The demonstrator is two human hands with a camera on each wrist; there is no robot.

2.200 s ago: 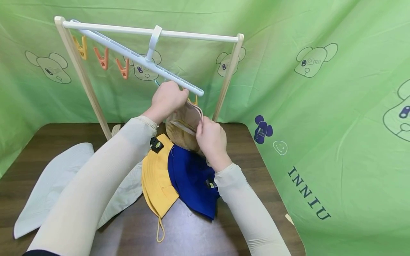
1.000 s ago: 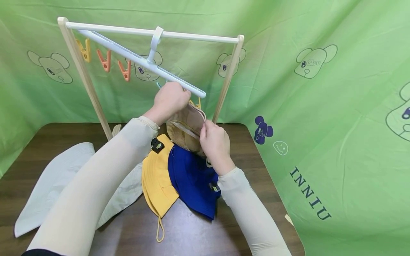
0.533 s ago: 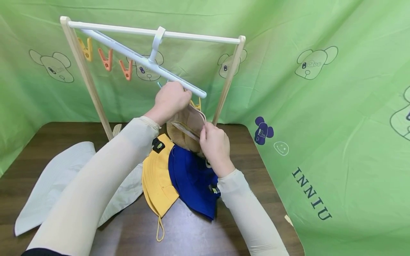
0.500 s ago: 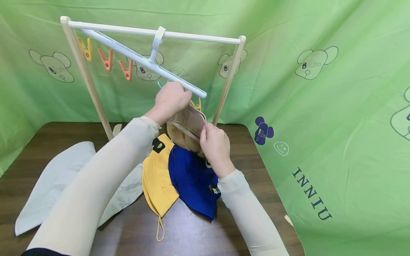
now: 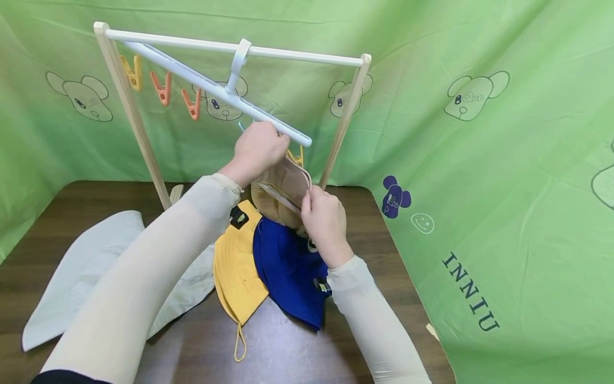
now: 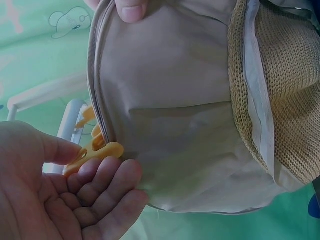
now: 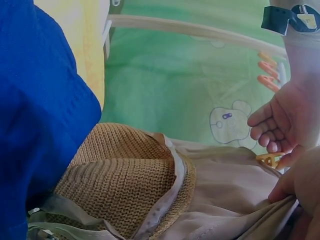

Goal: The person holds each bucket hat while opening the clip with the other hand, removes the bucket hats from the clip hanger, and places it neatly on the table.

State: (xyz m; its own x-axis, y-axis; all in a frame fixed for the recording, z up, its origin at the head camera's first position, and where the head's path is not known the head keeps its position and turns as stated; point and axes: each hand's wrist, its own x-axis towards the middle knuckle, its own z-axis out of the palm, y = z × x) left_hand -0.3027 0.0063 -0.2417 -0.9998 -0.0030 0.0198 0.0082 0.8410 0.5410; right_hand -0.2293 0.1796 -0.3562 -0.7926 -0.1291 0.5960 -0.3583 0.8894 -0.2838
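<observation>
A beige hat (image 6: 175,65) with a woven tan crown (image 7: 125,175) is held up below the right end of a white hanger (image 5: 225,93). My left hand (image 5: 259,146) pinches a yellow clothespin (image 6: 95,155) between thumb and fingers, right at the edge of the hat's brim. Lower down, my right hand (image 5: 326,221) grips the same brim, and its thumb (image 6: 132,12) presses on the fabric in the left wrist view. Another yellow clothespin (image 5: 299,156) shows just beyond the brim, under the hanger's end.
The hanger hooks over the rail of a wooden rack (image 5: 352,117). A yellow clothespin (image 5: 131,72) and orange ones (image 5: 162,88) hang at its left. A yellow hat (image 5: 237,266), a blue hat (image 5: 290,277) and a pale grey hat (image 5: 86,272) lie on the brown table (image 5: 384,298).
The head view drifts slightly, so the rack sits a little further right in it. Both hands keep their places at the beige hat's brim.
</observation>
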